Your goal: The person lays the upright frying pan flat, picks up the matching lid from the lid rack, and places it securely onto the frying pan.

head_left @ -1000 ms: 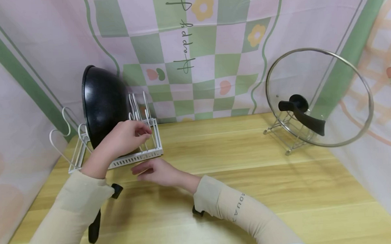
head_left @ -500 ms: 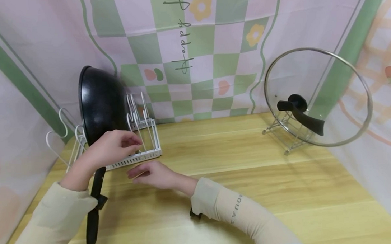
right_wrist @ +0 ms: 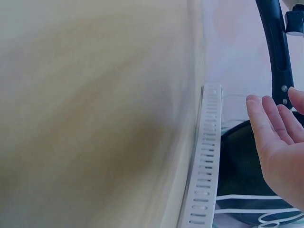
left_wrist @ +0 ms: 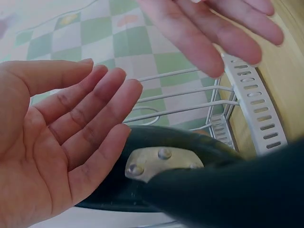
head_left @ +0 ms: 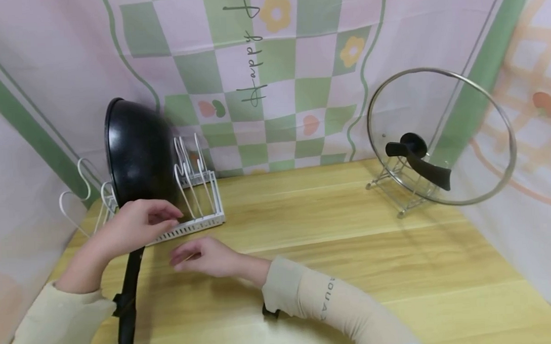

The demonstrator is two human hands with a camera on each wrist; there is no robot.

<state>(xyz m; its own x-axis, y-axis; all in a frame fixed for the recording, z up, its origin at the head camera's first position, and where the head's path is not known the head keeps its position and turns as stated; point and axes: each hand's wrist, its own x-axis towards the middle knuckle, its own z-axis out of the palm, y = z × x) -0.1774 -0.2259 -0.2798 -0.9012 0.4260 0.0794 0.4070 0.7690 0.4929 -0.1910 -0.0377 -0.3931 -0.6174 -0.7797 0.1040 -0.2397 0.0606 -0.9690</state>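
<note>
A black wok [head_left: 140, 151] stands on its side in a white wire rack [head_left: 186, 228], its long black handle [head_left: 127, 303] pointing toward the near edge. My left hand [head_left: 142, 224] hovers in front of the wok's lower part with relaxed fingers and holds nothing. The left wrist view shows that palm turned up beside the riveted metal bracket [left_wrist: 164, 161] of the handle. Just in front of the rack, my right hand [head_left: 207, 256] hangs over the table, loosely bent and holding nothing. Part of the handle's upper end is hidden behind my left hand.
At the right, a large glass lid [head_left: 475, 139] with a black handle [head_left: 428, 171] leans in a small wire stand [head_left: 406, 208]. The wooden table [head_left: 304, 216] meets a printed cloth backdrop [head_left: 278, 111] behind. White wire loops [head_left: 78, 194] stick out left of the wok.
My left hand has drawn leftward and nearer, off the wok's front, uncovering more of the rack and handle. The right hand has shifted slightly left and nearer in view. Wok and lid stay put.
</note>
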